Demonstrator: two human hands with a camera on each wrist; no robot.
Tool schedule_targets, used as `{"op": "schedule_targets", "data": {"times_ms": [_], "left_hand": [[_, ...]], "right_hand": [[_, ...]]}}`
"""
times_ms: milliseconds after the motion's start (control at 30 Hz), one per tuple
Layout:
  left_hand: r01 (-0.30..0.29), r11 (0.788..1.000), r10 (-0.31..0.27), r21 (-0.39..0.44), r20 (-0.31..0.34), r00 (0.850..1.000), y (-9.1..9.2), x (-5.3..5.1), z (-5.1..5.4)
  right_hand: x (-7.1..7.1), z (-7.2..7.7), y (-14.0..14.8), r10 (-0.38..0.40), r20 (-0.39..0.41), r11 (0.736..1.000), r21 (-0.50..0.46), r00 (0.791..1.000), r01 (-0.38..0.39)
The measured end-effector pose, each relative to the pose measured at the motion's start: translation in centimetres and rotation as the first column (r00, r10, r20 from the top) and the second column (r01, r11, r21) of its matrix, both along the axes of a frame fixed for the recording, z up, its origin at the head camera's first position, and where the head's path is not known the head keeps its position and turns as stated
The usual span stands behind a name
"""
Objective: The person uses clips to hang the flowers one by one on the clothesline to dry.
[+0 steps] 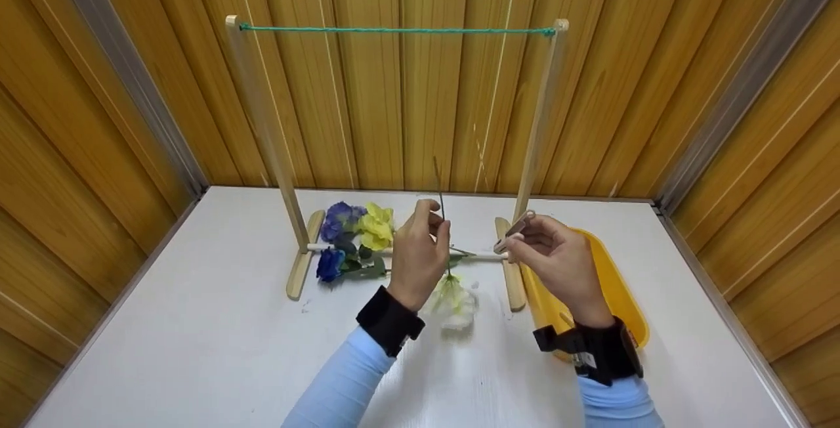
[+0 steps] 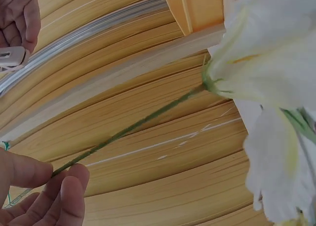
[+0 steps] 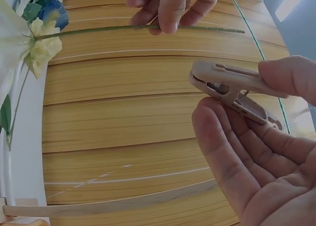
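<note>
A white flower (image 1: 454, 306) hangs head down, its green stem (image 2: 133, 127) pinched between the thumb and fingers of my left hand (image 1: 420, 254). The bare end of that stem points up past the fingertips. My right hand (image 1: 561, 264) holds a beige clothespin (image 3: 232, 88) between thumb and fingers, to the right of the stem and apart from it. In the right wrist view the clothespin's jaws look closed or nearly so. A green string (image 1: 394, 30) runs between two wooden posts above both hands.
Purple (image 1: 341, 219), yellow (image 1: 376, 226) and blue flowers (image 1: 330, 264) lie by the left post (image 1: 272, 146). A yellow basket (image 1: 633, 310) stands under and beside my right hand, near the right post (image 1: 539, 119). A white rod (image 1: 482, 256) joins the stand's feet.
</note>
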State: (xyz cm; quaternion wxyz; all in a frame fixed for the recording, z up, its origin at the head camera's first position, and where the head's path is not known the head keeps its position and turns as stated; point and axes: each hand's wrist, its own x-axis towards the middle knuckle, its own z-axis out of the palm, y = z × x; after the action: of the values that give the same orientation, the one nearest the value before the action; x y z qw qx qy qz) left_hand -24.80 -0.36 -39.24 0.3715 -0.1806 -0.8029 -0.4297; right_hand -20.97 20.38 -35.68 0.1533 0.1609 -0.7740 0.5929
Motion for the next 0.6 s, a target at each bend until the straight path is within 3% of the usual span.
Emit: {"op": "schedule_targets", "data": {"times_ms": [233,433,600], "left_hand": [[0.04,0.995,-0.044,-0.097,-0.031,0.999,0.9,-1.2,2.8],[0.066,0.984,-0.066,-0.167,0.003,0.998,1.7,-2.3,5.3],[0.096,0.978,-0.088,-0.186,0.052,0.995,2.4,-3.4,7.0]], "right_hand": [[-2.0,3.1,1.0,0.025,-0.106,0.997,0.078,0.994,-0.017],[-3.9,6.9,2.7,0.086,-0.102,0.993,0.084,0.991,-0.078],[-5.2,10.3,3.8,0.097,-0.13,0.992,0.097,0.987,-0.085]]}}
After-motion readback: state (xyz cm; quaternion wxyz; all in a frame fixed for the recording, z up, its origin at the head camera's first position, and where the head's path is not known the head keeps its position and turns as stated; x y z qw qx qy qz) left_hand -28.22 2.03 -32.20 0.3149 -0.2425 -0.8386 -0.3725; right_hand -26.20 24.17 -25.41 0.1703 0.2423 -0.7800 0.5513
